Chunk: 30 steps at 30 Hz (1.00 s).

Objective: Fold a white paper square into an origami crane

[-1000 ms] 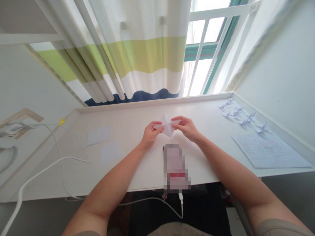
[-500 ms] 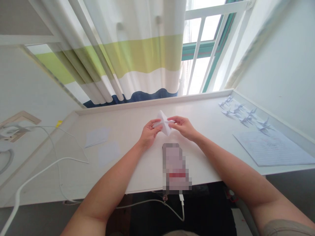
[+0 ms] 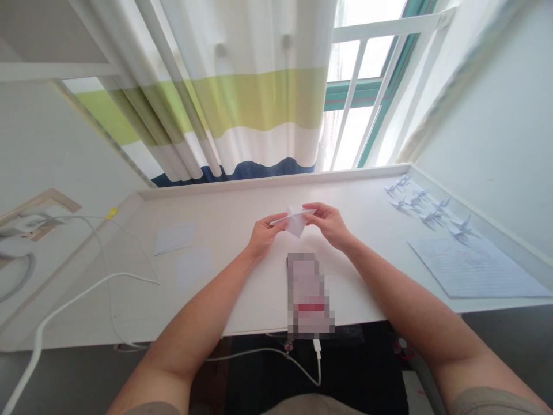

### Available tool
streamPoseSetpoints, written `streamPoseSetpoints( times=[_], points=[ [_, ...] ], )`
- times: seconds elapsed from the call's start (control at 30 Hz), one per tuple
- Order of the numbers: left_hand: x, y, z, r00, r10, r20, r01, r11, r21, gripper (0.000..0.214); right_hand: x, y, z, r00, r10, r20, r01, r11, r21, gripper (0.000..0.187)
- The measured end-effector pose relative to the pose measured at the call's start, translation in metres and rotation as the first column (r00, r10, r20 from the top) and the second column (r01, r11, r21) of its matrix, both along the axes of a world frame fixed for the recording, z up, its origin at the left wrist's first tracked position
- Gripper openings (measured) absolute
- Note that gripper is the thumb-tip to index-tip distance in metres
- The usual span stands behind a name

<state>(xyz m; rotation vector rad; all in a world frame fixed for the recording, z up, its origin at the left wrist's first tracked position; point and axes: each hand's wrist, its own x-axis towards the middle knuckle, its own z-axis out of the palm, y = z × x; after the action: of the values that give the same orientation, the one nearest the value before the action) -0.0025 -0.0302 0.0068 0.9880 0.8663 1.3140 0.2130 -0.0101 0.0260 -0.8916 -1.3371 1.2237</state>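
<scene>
Folded paper (image 3: 296,226): white, pointed, held above the white desk (image 3: 233,300), just past the far end of the phone (image 3: 306,282). Left hand (image 3: 261,235) pinches one side point between thumb and fingers; right hand (image 3: 332,226) pinches the opposite one the same way. Both grasping, neither clenched.

Handling, my read: near weightless, crisp along the creases, floppy in single layers, not slippery. Crushes or creases wrong easily, tears if pulled hard. Best hold is light fingertips on the layered side points, as now; keep pressure off the middle (thinnest-looking bit, though I can't count layers).

Writing: lined sheet (image 3: 470,270) near the right edge has rows of script plus reddish marks, too small to read. Phone screen is pixelated, only a red band shows. No brand or label legible anywhere. Folded paper figures (image 3: 432,217) at far right show no readable text.
</scene>
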Motion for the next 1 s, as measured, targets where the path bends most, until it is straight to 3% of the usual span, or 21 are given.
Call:
streamPoseSetpoints(
  times=[0.4, 0.63, 1.0],
  points=[
    [0.001, -0.001, -0.001, 0.998, 0.004, -0.067, -0.002, 0.999, 0.034, 0.054, -0.001, 0.0, -0.003, 0.997, 0.075, -0.018, -0.077, 0.993, -0.088, 0.057],
    [0.001, -0.005, 0.003, 0.992, 0.0, -0.125, 0.003, 1.0, 0.021, 0.046, -0.003, -0.001, -0.001, 0.996, 0.038, -0.078, -0.046, 0.994, -0.097, 0.063],
    [0.0, -0.007, 0.007, 0.999, -0.023, -0.044, 0.024, 1.0, 0.018, 0.046, 0.0, 0.002, -0.006, 0.993, 0.039, -0.112, -0.054, 0.989, -0.136, 0.064]
  ],
)
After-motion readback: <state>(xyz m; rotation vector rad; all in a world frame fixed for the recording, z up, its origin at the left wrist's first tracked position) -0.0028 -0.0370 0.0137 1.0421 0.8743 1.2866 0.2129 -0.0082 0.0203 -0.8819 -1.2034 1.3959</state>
